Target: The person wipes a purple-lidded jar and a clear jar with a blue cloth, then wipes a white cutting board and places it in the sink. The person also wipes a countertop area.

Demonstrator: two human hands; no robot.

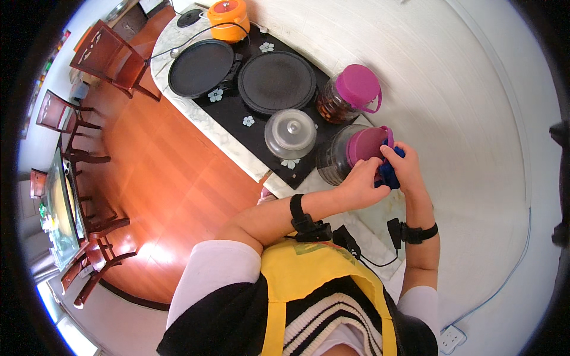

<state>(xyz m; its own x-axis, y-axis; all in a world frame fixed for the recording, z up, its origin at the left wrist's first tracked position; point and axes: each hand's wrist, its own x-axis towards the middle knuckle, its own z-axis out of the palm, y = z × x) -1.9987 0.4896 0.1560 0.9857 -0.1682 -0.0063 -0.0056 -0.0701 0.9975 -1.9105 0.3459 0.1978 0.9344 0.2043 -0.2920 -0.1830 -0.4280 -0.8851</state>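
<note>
My left hand (pixel 364 183) and my right hand (pixel 406 168) meet at the near side of a large clear jar (pixel 335 156) with a purple lid (pixel 364 144). Between them is a bunched dark-blue cloth (pixel 389 171), pinched by the fingers of both. The cloth lies against the lid's edge, close to its looped purple handle (pixel 388 134). Part of the lid's rim is hidden behind my left fingers. Just beyond stands a second jar (pixel 331 103) with a matching purple lid (pixel 357 85) and dark contents.
A clear domed lid (pixel 291 132), a round black griddle (pixel 277 82) and a hinged black pan (pixel 201 69) sit on a black flowered panel (pixel 248 121). An orange pot (pixel 229 20) stands at the far end. Wooden chairs (pixel 109 60) are left; a white wall (pixel 472 147) rises right.
</note>
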